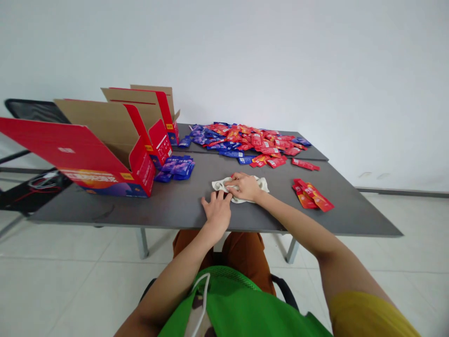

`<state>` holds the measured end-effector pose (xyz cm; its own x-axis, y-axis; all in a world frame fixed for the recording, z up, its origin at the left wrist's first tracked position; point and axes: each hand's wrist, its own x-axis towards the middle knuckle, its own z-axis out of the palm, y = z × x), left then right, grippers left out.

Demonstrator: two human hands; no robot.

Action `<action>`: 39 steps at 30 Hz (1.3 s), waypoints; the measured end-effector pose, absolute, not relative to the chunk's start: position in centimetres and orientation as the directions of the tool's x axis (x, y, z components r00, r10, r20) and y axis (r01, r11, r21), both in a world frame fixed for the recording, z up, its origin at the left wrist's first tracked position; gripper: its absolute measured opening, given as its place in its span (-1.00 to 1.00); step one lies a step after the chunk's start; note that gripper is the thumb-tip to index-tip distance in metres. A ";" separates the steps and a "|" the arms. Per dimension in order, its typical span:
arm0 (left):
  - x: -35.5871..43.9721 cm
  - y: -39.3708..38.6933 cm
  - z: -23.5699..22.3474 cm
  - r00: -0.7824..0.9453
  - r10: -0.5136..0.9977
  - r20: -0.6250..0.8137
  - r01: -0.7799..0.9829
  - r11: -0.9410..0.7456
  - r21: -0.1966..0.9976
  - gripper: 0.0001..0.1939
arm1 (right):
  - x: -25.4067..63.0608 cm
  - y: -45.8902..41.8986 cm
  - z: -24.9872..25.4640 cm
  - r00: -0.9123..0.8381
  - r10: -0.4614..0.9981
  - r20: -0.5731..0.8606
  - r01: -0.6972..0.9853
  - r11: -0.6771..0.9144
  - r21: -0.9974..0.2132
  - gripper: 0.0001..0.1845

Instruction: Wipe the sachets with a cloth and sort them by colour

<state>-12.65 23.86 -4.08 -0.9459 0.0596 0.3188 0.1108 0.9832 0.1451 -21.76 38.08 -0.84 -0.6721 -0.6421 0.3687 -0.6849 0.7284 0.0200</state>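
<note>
My right hand (244, 187) presses down on a crumpled white cloth (262, 183) on the grey table, its fingers bent and gripping the fabric. Just to its left, my left hand (217, 213) lies on the tabletop with fingers apart and fingertips at the cloth's near edge; it holds nothing. The part of the cloth under my right palm is hidden. To the right of the cloth lies a small stack of red-orange sachets (312, 194). On the left is a small pile of blue-purple sachets (177, 167).
Open red cardboard boxes (105, 159) stand at the table's left, flaps raised. A large heap of red and blue sachets (245, 138) spreads along the back. One red sachet (305, 164) lies apart. A black chair (35, 187) is beyond the left edge; a white wall stands behind.
</note>
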 end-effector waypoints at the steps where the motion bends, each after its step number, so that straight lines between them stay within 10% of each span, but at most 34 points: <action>1: -12.6 23.7 -4.1 -0.943 0.084 0.321 0.134 0.982 0.136 -0.55 | -22.1 38.1 -0.5 -0.694 -0.632 0.344 -0.664 0.747 0.034 -0.55; 17: -12.0 22.9 -1.9 -0.958 0.062 0.279 0.116 0.976 0.182 -0.52 | -25.6 41.1 -0.3 -0.894 -0.292 0.340 -0.303 0.953 0.021 -0.49; 24: -16.4 21.7 -1.8 -0.873 0.407 0.268 0.442 0.893 0.082 -0.35 | -27.0 40.9 -0.4 -0.953 -0.060 0.297 -0.127 0.970 -0.209 -0.48; 28: -17.7 21.5 -2.7 -0.876 0.295 0.381 0.376 0.913 0.158 -0.44 | -26.8 41.9 -0.6 -0.932 -0.007 0.363 -0.175 0.884 -0.433 -0.52; 32: -18.3 21.7 -3.0 -0.922 -0.004 0.388 0.199 0.854 0.480 -0.47 | -25.3 43.1 -0.7 -0.878 0.021 0.478 -0.340 0.676 -0.654 -0.46; 35: -18.0 22.1 -2.7 -0.948 -0.163 0.274 0.069 0.733 0.677 -0.48 | -23.6 42.5 -0.5 -0.831 -0.041 0.554 -0.458 0.615 -0.642 -0.50; 39: -16.4 23.4 -2.7 -0.929 -0.223 0.294 0.009 0.783 0.622 -0.57 | -21.5 39.8 -0.4 -0.788 -0.181 0.589 -0.550 0.637 -0.540 -0.56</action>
<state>-16.36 23.37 -2.70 -0.9292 -0.2233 0.2944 0.0088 0.7832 0.6218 -21.46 39.78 -0.41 -0.7879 -0.1812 0.5886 -0.5498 0.6375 -0.5397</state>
